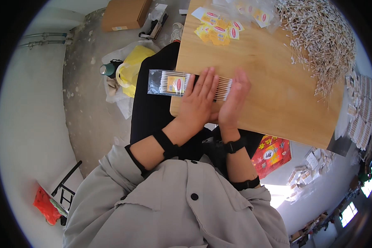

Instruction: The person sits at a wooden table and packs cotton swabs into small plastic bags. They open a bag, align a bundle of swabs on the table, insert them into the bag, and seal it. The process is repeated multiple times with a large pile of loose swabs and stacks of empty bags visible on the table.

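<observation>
Left hand: lies flat, palm down (200,93), its straight fingers across the swabs (224,87); it presses or covers rather than clamps, though what the palm touches is hidden.
Right hand: stands on edge (233,97) against the swabs' right ends, its fingers straight and close together, with no grip showing.
Between the hands: a strip of swabs shows, lying side by side; the hands' fingers are apart, and whether the hands touch lower down I cannot tell.
Bag: clear, just left of the left hand (155,82), holding swabs and a yellow card (176,84); its far left part overhangs the surface (268,82). Whether the bare swabs run into it under the fingers is hidden.
Bag risk: with its end unsupported, it could slide or tip off if pushed too far left.
Swab risk: uneven pressure from the right hand could skew the row, or the tips could snag the bag's mouth; lifting the left hand early could let the row spread.
Beyond the hands: loose cards (219,31) and clear packaging (256,12).
Far right of the hands: a large heap (322,41) of loose swabs, which a wide sweep of the arm might scatter.
</observation>
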{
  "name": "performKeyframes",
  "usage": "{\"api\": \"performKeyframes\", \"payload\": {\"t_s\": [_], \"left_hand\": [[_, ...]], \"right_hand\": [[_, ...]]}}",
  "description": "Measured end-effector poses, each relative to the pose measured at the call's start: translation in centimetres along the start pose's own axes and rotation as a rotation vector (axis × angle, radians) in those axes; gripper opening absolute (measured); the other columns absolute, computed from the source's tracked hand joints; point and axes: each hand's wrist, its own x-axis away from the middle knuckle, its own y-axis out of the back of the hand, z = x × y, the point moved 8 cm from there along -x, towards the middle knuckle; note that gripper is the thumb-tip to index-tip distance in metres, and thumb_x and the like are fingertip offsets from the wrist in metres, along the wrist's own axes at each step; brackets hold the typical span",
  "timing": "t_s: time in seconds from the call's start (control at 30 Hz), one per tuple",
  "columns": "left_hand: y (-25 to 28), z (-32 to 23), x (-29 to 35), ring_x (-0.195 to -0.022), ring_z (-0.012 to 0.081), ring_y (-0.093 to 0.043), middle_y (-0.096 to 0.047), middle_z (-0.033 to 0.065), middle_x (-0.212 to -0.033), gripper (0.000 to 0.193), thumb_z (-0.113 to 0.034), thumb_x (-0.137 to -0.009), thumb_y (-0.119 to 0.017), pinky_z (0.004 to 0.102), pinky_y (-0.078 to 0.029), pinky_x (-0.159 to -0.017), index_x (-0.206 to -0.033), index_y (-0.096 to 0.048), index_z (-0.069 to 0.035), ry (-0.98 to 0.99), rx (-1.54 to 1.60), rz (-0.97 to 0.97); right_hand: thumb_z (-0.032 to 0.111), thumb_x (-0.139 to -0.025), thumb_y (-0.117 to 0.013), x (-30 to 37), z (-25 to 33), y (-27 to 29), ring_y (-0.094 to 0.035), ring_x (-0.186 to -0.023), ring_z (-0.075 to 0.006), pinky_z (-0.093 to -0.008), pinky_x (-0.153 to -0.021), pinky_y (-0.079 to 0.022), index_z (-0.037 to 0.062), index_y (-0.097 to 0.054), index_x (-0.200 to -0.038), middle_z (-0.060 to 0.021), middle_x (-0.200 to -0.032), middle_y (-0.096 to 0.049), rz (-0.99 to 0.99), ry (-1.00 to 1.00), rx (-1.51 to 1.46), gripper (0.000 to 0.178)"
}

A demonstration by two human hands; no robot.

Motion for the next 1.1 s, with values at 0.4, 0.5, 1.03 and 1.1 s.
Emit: {"api": "performKeyframes", "payload": {"t_s": [0.4,0.5,1.03,1.1], "left_hand": [[0.6,1.6,1.2,-0.148,0.0278,-0.02,-0.024,0.0169,-0.158,0.096,-0.052,-0.077,-0.065,0.0511,-0.01,-0.119,-0.148,-0.029,0.002,0.043,-0.04,0.005],[0.6,1.7,1.2,-0.149,0.0263,-0.017,-0.022,0.0156,-0.159,0.104,-0.061,-0.074,-0.065,0.0492,-0.008,-0.12,-0.149,-0.029,0.001,0.042,-0.075,0.055],[1.0,1.6,1.1,-0.149,0.0254,-0.016,-0.022,0.0141,-0.159,0.111,-0.066,-0.072,-0.066,0.0514,-0.011,-0.119,-0.15,-0.025,0.001,0.003,-0.057,0.072],[0.9,1.5,1.2,-0.149,0.0254,-0.015,-0.021,0.0143,-0.159,0.111,-0.066,-0.072,-0.066,0.0514,-0.011,-0.119,-0.151,-0.024,0.002,0.001,-0.065,0.073]], "right_hand": [[0.027,-0.105,-0.037,0.6,-0.1,-1.8,-0.042,-0.129,-0.0279,-0.0395,-0.112,-0.031,-0.0035,-0.042,-0.136,-0.0171,-0.134,-0.043,-0.057,-0.063,-0.165,0.043],[0.028,-0.105,-0.038,0.3,-0.7,-1.5,-0.044,-0.128,-0.0262,-0.0382,-0.111,-0.033,-0.0044,-0.044,-0.132,-0.0167,-0.133,-0.045,-0.094,-0.132,-0.362,0.042],[0.012,-0.075,-0.076,-5.8,0.3,-0.6,-0.062,-0.073,-0.0205,-0.0333,-0.068,-0.052,0.0082,-0.068,-0.093,-0.0063,-0.081,-0.06,0.381,0.022,0.612,0.02],[0.013,-0.077,-0.075,-5.9,0.4,-0.8,-0.062,-0.072,-0.0213,-0.0336,-0.068,-0.052,0.0088,-0.068,-0.092,-0.0061,-0.079,-0.06,0.43,0.049,0.631,0.017]]}}
